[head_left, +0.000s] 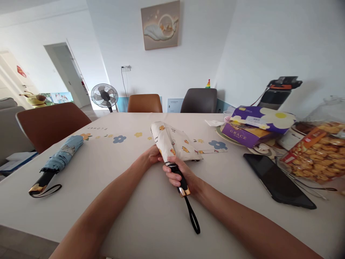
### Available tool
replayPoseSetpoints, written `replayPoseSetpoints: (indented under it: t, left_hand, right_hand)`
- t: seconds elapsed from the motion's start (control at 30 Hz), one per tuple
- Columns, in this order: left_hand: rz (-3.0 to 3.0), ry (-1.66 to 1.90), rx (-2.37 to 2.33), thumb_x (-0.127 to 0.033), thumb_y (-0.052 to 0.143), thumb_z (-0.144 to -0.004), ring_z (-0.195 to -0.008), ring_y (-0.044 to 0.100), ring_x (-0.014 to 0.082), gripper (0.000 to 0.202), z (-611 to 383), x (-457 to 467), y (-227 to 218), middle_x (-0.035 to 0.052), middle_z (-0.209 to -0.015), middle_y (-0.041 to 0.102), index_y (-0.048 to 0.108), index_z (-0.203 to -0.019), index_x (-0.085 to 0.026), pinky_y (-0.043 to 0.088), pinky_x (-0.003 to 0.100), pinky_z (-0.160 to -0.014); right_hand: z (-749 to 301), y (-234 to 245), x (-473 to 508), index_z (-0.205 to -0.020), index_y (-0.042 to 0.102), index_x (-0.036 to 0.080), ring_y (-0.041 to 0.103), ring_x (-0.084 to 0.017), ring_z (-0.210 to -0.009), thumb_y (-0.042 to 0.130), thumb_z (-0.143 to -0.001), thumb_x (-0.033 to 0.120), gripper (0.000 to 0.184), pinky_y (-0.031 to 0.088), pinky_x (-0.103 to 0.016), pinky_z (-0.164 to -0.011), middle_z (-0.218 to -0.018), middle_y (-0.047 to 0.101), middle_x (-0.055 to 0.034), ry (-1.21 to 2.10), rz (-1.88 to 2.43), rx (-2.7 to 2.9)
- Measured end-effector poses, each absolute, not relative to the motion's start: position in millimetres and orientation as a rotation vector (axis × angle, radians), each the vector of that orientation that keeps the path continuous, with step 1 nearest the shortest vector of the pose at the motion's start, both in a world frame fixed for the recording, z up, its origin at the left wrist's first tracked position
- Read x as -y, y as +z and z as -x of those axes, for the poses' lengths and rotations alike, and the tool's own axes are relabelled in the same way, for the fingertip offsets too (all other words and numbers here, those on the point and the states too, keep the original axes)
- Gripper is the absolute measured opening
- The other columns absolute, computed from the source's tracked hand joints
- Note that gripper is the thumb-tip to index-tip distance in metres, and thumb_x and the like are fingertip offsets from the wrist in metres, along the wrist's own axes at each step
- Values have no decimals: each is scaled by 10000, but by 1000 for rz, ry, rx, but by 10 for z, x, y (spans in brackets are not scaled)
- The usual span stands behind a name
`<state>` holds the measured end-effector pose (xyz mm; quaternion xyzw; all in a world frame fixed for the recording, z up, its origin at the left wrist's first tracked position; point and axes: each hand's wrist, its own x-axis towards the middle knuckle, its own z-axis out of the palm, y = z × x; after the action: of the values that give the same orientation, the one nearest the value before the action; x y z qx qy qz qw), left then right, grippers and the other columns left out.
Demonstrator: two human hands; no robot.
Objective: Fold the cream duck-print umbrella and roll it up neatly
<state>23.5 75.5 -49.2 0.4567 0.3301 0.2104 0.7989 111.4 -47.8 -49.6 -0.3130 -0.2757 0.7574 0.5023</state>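
- Fingers of the left hand (154,155) were tucked against the left edge of the white umbrella (167,141); whether they gripped cloth, I could not tell.
- Fingers of the right hand (188,174) were wrapped round its black handle (183,185).
- At left on the table (134,230), the blue umbrella (64,154) lay rolled slim, seemingly finished.
- In the middle, the white umbrella was folded down, but its canopy (185,147) flared right, seemingly not yet wound or fastened.
- At right lay a phone (277,180), well apart.
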Motion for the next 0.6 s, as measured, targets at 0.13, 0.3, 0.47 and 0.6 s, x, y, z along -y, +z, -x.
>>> replayPoseSetpoints:
  t: [0.13, 0.3, 0.47, 0.6]
  left_hand:
    - [-952, 532, -870, -178, 542, -738, -361, 380, 98, 219, -216, -919, -495, 2, -405, 399, 459, -536, -156, 283, 218, -335]
    - [-892, 909, -1092, -221, 502, -795, -440, 418, 82, 115, -160, -1145, -445, -41, -488, 403, 469, -690, -184, 423, 229, -491]
    - [-923, 1049, -1098, -410, 595, -749, -520, 491, 87, 261, -226, -1110, -390, 2, -618, 516, 506, -719, -167, 454, 239, -554]
    - [-973, 975, -1008, -380, 728, -623, -595, 546, 129, 316, -263, -1090, -424, 62, -686, 597, 562, -724, -131, 480, 262, -590]
  right_hand:
    - [-1102, -520, 473, -761, 476, 175, 253, -33, -300, 533, -770, 378, 210, 277, -178, -288, -503, 419, 75, 1913, 856, 726]
    - [-1041, -493, 470, -711, 426, 186, 293, -29, -322, 540, -769, 324, 188, 314, -177, -305, -553, 451, 66, 1801, 903, 593]
    - [-991, -441, 492, -735, 440, 182, 345, -29, -360, 557, -767, 311, 177, 353, -175, -329, -606, 457, 54, 1717, 942, 502]
    - [-987, -432, 511, -729, 449, 174, 346, -30, -356, 567, -761, 302, 177, 355, -182, -322, -600, 454, 54, 1818, 987, 539]
